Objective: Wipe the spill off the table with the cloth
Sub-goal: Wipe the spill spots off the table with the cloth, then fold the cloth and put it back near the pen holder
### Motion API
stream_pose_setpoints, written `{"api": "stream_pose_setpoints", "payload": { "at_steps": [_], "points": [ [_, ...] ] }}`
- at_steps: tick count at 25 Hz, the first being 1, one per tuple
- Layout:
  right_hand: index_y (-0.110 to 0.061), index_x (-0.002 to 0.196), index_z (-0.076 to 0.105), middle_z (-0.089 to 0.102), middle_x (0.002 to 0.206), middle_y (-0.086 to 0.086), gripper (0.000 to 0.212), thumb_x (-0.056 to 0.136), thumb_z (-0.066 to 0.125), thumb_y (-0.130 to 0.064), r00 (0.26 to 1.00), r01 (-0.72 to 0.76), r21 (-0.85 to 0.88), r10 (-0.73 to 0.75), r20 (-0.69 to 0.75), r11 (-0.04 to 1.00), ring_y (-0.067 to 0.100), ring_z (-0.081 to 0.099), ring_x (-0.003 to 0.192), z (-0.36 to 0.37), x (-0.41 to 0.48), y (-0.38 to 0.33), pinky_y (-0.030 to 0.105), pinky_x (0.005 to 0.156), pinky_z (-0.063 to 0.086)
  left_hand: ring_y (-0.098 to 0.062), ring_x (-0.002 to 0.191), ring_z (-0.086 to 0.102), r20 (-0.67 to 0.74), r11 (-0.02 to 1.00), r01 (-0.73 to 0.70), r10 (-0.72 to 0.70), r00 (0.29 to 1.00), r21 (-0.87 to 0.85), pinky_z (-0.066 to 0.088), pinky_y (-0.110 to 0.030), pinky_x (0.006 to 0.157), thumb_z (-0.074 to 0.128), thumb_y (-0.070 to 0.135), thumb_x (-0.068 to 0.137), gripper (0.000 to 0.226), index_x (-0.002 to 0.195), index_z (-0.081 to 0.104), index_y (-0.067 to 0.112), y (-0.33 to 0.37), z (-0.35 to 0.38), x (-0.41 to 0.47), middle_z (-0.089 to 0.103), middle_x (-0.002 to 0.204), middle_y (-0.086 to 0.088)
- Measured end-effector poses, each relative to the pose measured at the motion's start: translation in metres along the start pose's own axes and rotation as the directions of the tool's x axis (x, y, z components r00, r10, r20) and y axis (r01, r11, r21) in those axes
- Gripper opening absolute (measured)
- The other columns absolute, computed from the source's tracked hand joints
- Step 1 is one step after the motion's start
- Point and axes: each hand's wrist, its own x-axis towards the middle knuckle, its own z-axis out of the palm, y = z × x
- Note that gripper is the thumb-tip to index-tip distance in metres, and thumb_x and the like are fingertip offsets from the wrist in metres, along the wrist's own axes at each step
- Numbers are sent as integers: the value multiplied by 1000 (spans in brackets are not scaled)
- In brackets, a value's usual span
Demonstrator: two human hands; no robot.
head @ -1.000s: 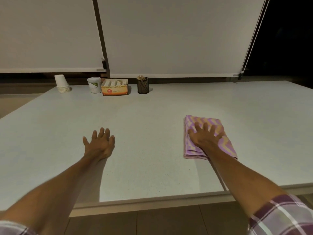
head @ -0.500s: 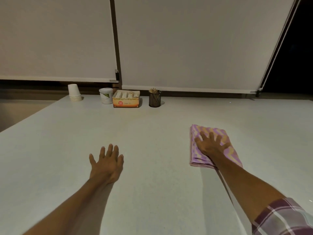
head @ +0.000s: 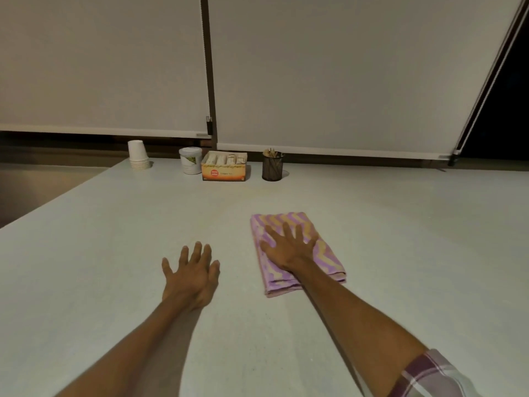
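Note:
A folded cloth [head: 323, 253] with purple and yellow zigzag stripes lies flat on the pale table [head: 415, 239], right of centre. My right hand [head: 287, 247] presses flat on its left half, fingers spread, palm down. My left hand [head: 193, 275] rests flat on the bare table to the left of the cloth, fingers apart, holding nothing. A faint yellowish tint [head: 257, 193] shows on the table beyond the cloth; no distinct spill is visible.
Along the far edge stand a stack of white paper cups [head: 138, 156], a white tub [head: 190, 160], an orange box of sachets [head: 224, 167] and a dark mesh pen holder [head: 272, 167]. Closed roller blinds [head: 343, 75] hang behind. The table's left edge runs diagonally.
The view has tilted up and moved forward, so the table's near edge is out of sight. My right hand has slid the cloth leftwards, closer to my left hand.

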Motion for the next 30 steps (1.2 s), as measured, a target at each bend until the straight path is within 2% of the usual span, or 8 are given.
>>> {"api": "stream_pose_setpoints", "payload": {
  "at_steps": [7, 13, 17, 20, 22, 26, 28, 30],
  "points": [
    [-51, 147, 13, 5, 164, -10, 75, 78, 14, -82, 988, -81, 1, 80, -129, 997, 31, -2, 151, 0, -68, 55, 71, 107, -14, -24, 153, -4, 13, 1000, -8, 8, 1000, 1, -5, -57, 120, 10, 54, 98, 65, 156, 6, 25, 1, -6, -7, -1, 166, 3],
    [-44, 150, 17, 5, 165, 2, 75, 84, 24, -78, 964, -182, -14, 176, -199, 983, 45, -6, 147, 0, -49, 65, 78, 101, -13, -25, 153, -1, 30, 1000, 22, -22, 999, -4, -3, -56, 120, 12, 51, 99, 63, 156, 9, 23, 6, -7, -7, 3, 166, 1],
    [-43, 150, 16, 2, 165, 7, 78, 81, 23, -81, 969, -174, -31, 165, -184, 984, 48, -8, 146, -1, -41, 56, 79, 99, -13, -29, 134, 37, -9, 999, 49, -49, 999, 6, 18, -57, 115, 35, 43, 95, 46, 129, 48, 15, 29, -23, -5, 46, 138, -8],
    [-48, 149, 12, -4, 165, 4, 96, 64, 0, -92, 978, -175, 42, 179, -106, 984, 44, -14, 147, -6, -40, 59, 76, 99, -19, -24, 125, 47, -51, 999, -38, 38, 998, 5, 30, -48, 111, 42, 40, 94, 38, 121, 55, 17, 62, -33, -3, 53, 129, -4],
    [-52, 146, 18, 0, 165, -1, 90, 66, 5, -92, 976, -204, 185, 214, -38, 961, 38, -11, 149, -19, -40, 59, 71, 103, -21, -26, 124, 48, -44, 992, -123, 121, 992, -37, 38, -42, 105, 40, 39, 96, 41, 125, 54, 14, 88, -33, 1, 53, 132, -7],
    [-38, 139, 47, 30, 157, 7, 57, 88, 41, -65, 926, -282, 404, 357, -123, 870, 36, 24, 143, -53, -46, 73, 54, 118, 16, -29, 123, 53, 56, 927, -173, 202, 978, -333, 44, -36, 99, 48, 39, 96, 45, 124, 58, 6, 135, -36, 8, 57, 130, -14],
    [-33, 134, 54, 44, 143, 13, 44, 91, 52, -44, 899, -331, 415, 416, -134, 848, 36, 37, 133, -66, -55, 88, 44, 109, 35, -30, 118, 56, 89, 868, -111, 175, 981, -484, 45, -34, 95, 52, 36, 95, 43, 119, 59, 1, 154, -36, 10, 62, 125, -17],
    [-30, 131, 58, 48, 138, 15, 38, 93, 54, -31, 902, -335, 409, 415, -123, 849, 36, 43, 128, -75, -62, 101, 40, 105, 38, -33, 115, 59, 184, 741, 60, 87, 979, -668, 50, -36, 92, 56, 28, 94, 41, 119, 57, -4, 170, -37, 14, 62, 124, -21]
  ]
}}
